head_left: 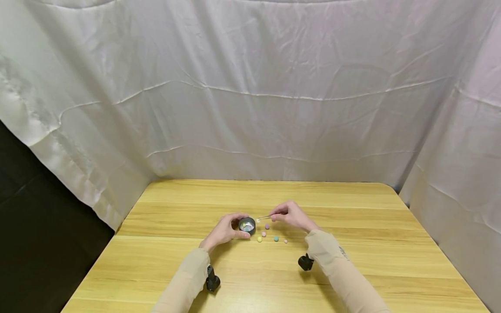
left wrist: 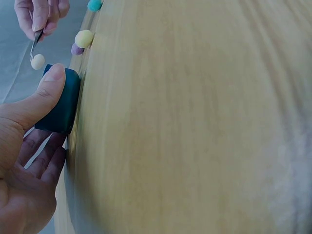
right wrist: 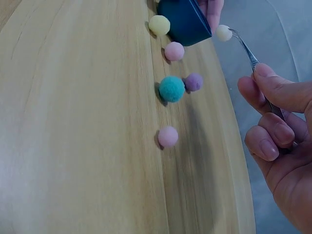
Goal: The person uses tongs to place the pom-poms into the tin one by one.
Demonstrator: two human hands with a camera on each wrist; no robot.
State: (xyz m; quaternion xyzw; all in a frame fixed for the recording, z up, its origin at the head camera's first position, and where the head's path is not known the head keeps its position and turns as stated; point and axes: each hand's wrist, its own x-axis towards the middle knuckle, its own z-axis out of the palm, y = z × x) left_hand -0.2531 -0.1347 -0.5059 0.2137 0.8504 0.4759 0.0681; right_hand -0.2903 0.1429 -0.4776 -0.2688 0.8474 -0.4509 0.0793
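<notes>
My left hand [head_left: 222, 231] holds a small dark round tin [left wrist: 62, 106] upright on the table, thumb on the near side and fingers behind. Inside it the head view shows a few small pale and coloured balls. From the right, my right hand [head_left: 291, 214] pinches metal tweezers [right wrist: 250, 54], whose bent tips grip a white pom-pom [right wrist: 224, 32]. That pom-pom hangs in the air just beside the tin's rim. On the table near the tin lie a yellow pom-pom [right wrist: 159, 25], a teal pom-pom [right wrist: 172, 88], a purple pom-pom [right wrist: 194, 82] and two pink ones.
The wooden table [head_left: 156, 256] stretches around both hands. Pale grey curtains [head_left: 274, 108] hang behind it and at the sides, with a dark panel [head_left: 47, 234] at the far left. Each wrist carries a small black camera.
</notes>
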